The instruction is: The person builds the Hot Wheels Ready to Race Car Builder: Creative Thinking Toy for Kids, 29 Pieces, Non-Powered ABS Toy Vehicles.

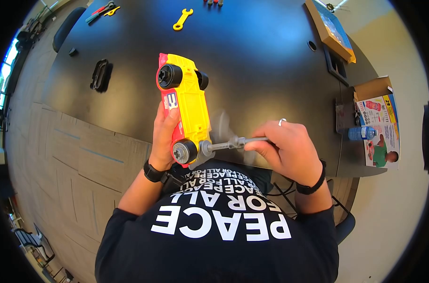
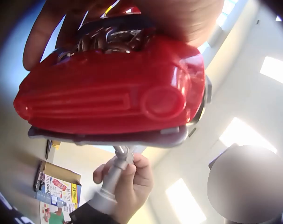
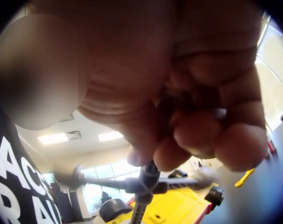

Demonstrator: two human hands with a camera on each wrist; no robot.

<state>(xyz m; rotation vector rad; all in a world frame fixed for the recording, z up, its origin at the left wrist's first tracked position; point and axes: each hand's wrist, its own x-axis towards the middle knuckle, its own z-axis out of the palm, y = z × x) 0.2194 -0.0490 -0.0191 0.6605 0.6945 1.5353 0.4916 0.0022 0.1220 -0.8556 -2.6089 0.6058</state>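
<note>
My left hand [image 1: 164, 134] grips a red and yellow toy car [image 1: 192, 104] turned on its side, its yellow underside showing in the head view. The thumb lies on the red side; in the left wrist view the car's red end [image 2: 99, 100] faces the camera. Black wheels [image 1: 169, 76] show on it, one with a grey hub. My right hand [image 1: 287, 148] pinches the shaft of a grey toy four-way lug wrench [image 1: 235, 143] between thumb and fingers. The wrench's far end meets the car's near right corner. Its cross arms [image 3: 118, 184] are blurred in the right wrist view.
On the dark table [image 1: 252, 56] lie a yellow toy wrench [image 1: 183, 19], a black tray-like piece [image 1: 100, 75] and several tools at the far left. To the right stand a printed toy box [image 1: 379, 127], a water bottle [image 1: 363, 133] and an orange-brown carton [image 1: 332, 30].
</note>
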